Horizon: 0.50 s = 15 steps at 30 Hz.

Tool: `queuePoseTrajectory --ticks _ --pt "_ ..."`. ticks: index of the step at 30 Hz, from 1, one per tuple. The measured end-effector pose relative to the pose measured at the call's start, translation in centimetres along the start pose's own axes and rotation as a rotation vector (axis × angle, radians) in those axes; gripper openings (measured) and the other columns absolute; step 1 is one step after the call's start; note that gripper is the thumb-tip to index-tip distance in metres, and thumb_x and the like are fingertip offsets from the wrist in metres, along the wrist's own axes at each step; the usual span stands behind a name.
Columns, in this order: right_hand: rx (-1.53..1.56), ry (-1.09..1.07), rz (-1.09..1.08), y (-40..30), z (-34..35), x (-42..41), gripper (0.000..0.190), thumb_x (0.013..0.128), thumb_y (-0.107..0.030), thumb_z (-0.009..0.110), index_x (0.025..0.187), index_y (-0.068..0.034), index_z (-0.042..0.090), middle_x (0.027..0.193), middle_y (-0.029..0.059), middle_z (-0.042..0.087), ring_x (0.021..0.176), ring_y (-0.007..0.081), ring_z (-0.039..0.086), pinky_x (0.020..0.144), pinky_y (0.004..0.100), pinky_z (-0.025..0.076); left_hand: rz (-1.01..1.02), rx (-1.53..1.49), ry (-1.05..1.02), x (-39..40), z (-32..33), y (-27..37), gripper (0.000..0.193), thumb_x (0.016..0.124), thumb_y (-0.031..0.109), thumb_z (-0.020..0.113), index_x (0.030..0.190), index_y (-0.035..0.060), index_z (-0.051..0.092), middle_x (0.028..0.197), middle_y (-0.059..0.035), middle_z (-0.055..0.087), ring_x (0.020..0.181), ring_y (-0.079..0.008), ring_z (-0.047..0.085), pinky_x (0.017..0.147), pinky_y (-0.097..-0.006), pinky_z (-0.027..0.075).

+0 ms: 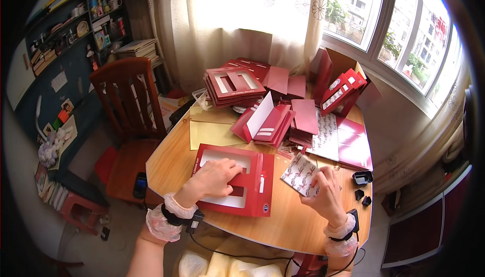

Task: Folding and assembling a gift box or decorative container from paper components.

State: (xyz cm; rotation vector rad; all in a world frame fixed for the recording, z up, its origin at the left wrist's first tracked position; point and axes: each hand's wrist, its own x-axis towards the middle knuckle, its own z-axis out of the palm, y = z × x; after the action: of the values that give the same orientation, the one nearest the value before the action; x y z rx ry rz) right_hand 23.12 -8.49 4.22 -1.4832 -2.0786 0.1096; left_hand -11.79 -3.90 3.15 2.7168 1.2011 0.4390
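Observation:
My left hand (219,178) lies over a red cardboard folder box (261,155) with window cut-outs, its fingers resting on the strip between the two windows. The box lies flat near the front of the wooden table, and white shows through its windows. My right hand (324,190) pinches a small square piece with a red and grey pattern on white (300,173) by its lower right edge, to the right of the box. That piece is tilted, above the table top. Both wrists wear dark straps with small devices over ruffled translucent cuffs.
Behind stand a stack of red window boxes (237,84), opened red folders (271,123) and an upright box (343,65) holding red packets. Yellow sheets (214,133) lie at the left, patterned sheets (327,137) at the right. Small black containers (362,177) sit by the right edge.

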Motion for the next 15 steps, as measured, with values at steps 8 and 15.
queuePoseTrajectory --ticks 8,15 --pt "-0.253 -0.098 -0.103 -1.5 -1.1 -1.0 0.047 0.056 -0.021 0.082 0.092 -0.003 0.057 0.106 0.0135 0.05 0.103 0.0327 0.049 0.092 0.0423 0.04 0.107 -0.094 0.126 2.2 1.4 1.7 0.038 0.072 0.019 0.07 0.105 0.0024 0.062 0.099 -0.014 0.063 0.094 -0.0327 0.065 0.085 -0.0417 0.054" --pt "-0.167 -0.181 -0.1 -2.1 -1.7 -0.7 0.042 0.057 -0.019 0.082 0.086 -0.005 0.054 0.104 0.0127 0.05 0.102 0.0332 0.049 0.092 0.043 0.041 0.168 -0.122 0.205 2.7 1.9 2.0 0.042 0.071 0.018 0.073 0.109 0.0036 0.06 0.099 -0.0129 0.06 0.095 -0.0321 0.062 0.086 -0.0421 0.051"
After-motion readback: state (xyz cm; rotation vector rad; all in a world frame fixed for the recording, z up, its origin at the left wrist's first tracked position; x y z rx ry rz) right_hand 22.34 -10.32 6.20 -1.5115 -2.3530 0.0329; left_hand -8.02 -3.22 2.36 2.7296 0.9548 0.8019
